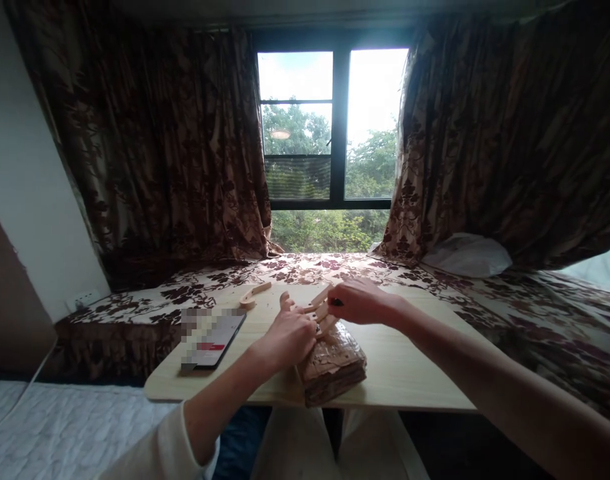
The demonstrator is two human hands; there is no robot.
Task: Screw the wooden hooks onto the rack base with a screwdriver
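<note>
Light wooden pieces [327,325] lie over the far end of a brown, tape-covered package [335,363] on the small pale table [419,373]. My left hand [291,333] is closed on the wooden pieces from the left, with small dark spots showing near its fingertips. From the right, my right hand [352,301] reaches over the same pieces, its fingers pressed together around a small black item whose shape is unclear. A separate curved wooden piece [255,295] rests on the table beyond my left hand.
A phone [219,341], partly pixelated, lies at the table's left. Behind the table is a flower-patterned cloth surface [305,267] with a white plastic bag [469,255] at the right, below curtains and a window.
</note>
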